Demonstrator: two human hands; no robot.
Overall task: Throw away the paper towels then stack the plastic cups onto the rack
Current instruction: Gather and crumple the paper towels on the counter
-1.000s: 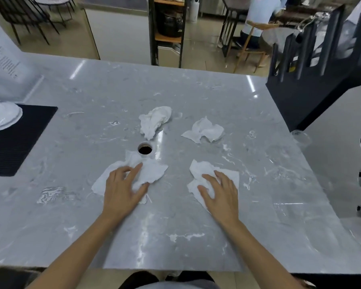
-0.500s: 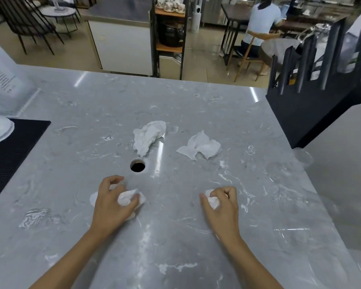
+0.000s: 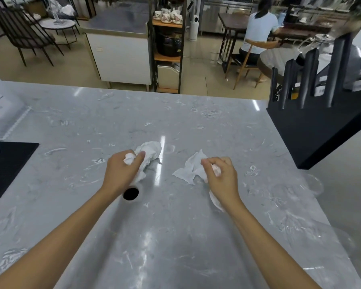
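My left hand [image 3: 121,174] is closed on a crumpled white paper towel, and its fingers touch a second towel [image 3: 151,152] lying just beyond it. My right hand [image 3: 222,180] grips another balled towel, part of it hanging under the wrist, and its fingertips pinch the flat crumpled towel [image 3: 189,171] to its left. A round dark hole [image 3: 131,193] in the grey marble counter [image 3: 175,236] sits just below my left wrist. Clear plastic cups [image 3: 313,184] stand faintly visible at the counter's right edge. The black rack [image 3: 313,122] with upright pegs rises at the far right.
A black mat [image 3: 6,163] with a white plate's edge lies at the left. A printed white sheet [image 3: 0,109] leans at the far left. Beyond the counter are a shelf unit [image 3: 168,44], chairs, and a seated person [image 3: 258,32] at a table.
Both hands, each with a balled towel, have moved forward from the near towels to the two far towels. The view has tilted upward.
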